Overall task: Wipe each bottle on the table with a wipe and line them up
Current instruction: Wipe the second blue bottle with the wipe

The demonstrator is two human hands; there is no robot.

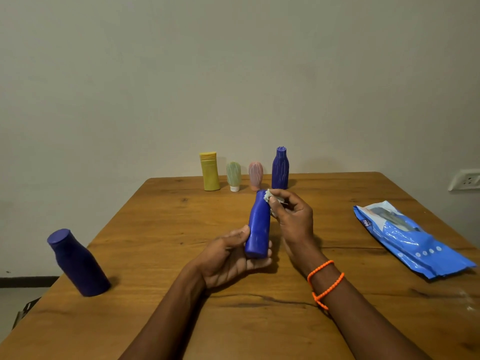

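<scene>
I count six bottles: four lined at 12 o'clock point(244, 172), one at 9 point(78, 263), one point(257, 227) gripped in my left hand point(231, 258); right hand point(291, 216) pinches a wipe point(270, 196); wipe pack point(407, 237) at 3 on the counter point(155, 255).

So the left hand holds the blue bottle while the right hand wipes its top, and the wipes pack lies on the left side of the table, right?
Not quite. The head view shows the wipes pack on the table's right side. The left hand does hold the blue bottle while the right hand wipes its top.

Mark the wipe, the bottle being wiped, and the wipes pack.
wipe point(270, 195), head view, bunched part at fingertips.
blue bottle point(258, 224), head view, mid body.
wipes pack point(405, 237), head view, top face.
</scene>
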